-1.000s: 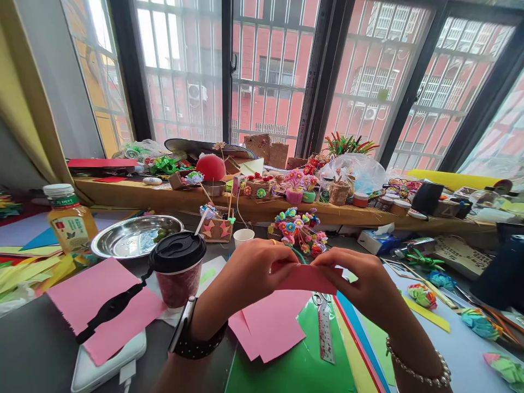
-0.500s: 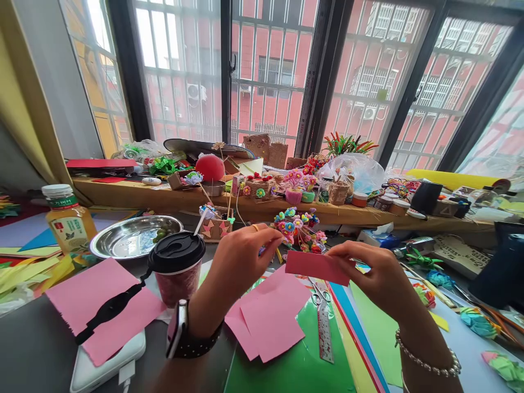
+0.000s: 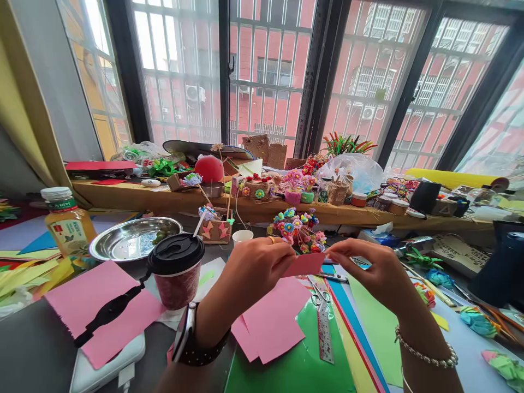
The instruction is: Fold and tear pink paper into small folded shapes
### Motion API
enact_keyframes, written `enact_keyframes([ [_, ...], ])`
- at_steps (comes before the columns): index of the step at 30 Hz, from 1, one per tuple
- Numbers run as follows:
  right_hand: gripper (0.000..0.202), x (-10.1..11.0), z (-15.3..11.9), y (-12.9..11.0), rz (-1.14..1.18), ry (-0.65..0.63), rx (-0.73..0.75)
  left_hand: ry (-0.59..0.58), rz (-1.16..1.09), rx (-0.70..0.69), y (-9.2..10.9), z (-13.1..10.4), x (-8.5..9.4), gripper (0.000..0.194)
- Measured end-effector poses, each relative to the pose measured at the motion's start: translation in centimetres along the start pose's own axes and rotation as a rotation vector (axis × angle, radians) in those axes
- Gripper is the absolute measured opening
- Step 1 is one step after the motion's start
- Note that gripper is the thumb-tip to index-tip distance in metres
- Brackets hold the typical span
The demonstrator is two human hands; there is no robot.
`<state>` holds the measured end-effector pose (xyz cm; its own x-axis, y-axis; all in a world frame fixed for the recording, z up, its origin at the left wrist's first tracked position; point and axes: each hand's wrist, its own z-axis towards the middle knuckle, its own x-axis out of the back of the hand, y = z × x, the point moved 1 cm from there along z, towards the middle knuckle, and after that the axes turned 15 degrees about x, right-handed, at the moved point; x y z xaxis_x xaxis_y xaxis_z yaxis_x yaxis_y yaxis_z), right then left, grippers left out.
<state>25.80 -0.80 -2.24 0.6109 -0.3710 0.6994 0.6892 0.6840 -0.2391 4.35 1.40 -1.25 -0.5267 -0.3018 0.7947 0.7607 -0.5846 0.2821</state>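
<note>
A small folded pink paper [image 3: 306, 265] is held up between my two hands. My left hand [image 3: 262, 262] pinches its left end, with a watch on that wrist. At the paper's upper right corner, the fingertips of my right hand [image 3: 368, 267] are closed on it. Below lie overlapping pink sheets [image 3: 274, 322] on a green sheet [image 3: 245, 376]. Scissors [image 3: 320, 292] and a patterned ruler [image 3: 325, 335] rest just right of the pink sheets.
At left stand a lidded cup [image 3: 176, 273], a metal plate [image 3: 133, 240] and a juice bottle [image 3: 69, 224]. Another pink sheet [image 3: 110, 284] lies over a white power bank [image 3: 108, 365]. Crochet flowers [image 3: 295, 224] stand behind my hands. Paper flowers [image 3: 478, 322] lie at right.
My left hand has moved right and taken hold of the pink paper's left end. The paper has shifted slightly left, and my right hand now grips only its corner.
</note>
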Motion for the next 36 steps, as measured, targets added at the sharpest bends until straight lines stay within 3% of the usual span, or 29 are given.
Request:
enact_keyframes([
  [4,0.012,0.2,-0.1,0.3,-0.040,0.153,-0.062,-0.007,0.029,0.034,-0.1,-0.1,0.2,0.017],
  [6,0.011,-0.4,0.1,-0.5,0.014,0.119,0.013,-0.032,0.046,0.023,0.4,-0.2,0.0,0.017],
  [9,0.018,-1.8,0.7,-2.1,0.079,-0.041,0.125,-0.064,0.071,-0.012,1.4,-0.3,-0.5,0.019],
  [11,0.009,-2.4,0.9,-2.8,0.113,-0.079,0.112,-0.074,0.075,-0.017,1.7,-0.3,-0.6,0.021],
  [16,0.013,-2.5,0.9,-2.8,0.119,-0.049,0.046,-0.089,-0.001,0.015,0.8,-0.3,0.2,0.019],
  [24,0.013,-2.5,0.8,-2.0,0.098,-0.024,0.027,0.028,0.097,0.137,-1.8,-0.5,1.5,0.016],
  [27,0.013,-2.4,0.8,-1.8,0.095,-0.018,0.012,0.119,0.144,0.244,-2.1,-0.3,1.8,0.017],
  [29,0.013,-2.3,0.7,-1.9,0.104,-0.021,0.011,0.152,0.077,0.218,-1.6,-0.2,1.7,0.017],
  [33,0.014,-2.5,0.6,-2.3,0.150,-0.035,0.049,0.023,-0.091,0.023,0.1,-0.3,0.6,0.022],
  [36,0.015,-2.5,0.7,-2.6,0.192,-0.041,0.084,-0.080,-0.075,0.007,0.9,-0.5,0.0,0.017],
])
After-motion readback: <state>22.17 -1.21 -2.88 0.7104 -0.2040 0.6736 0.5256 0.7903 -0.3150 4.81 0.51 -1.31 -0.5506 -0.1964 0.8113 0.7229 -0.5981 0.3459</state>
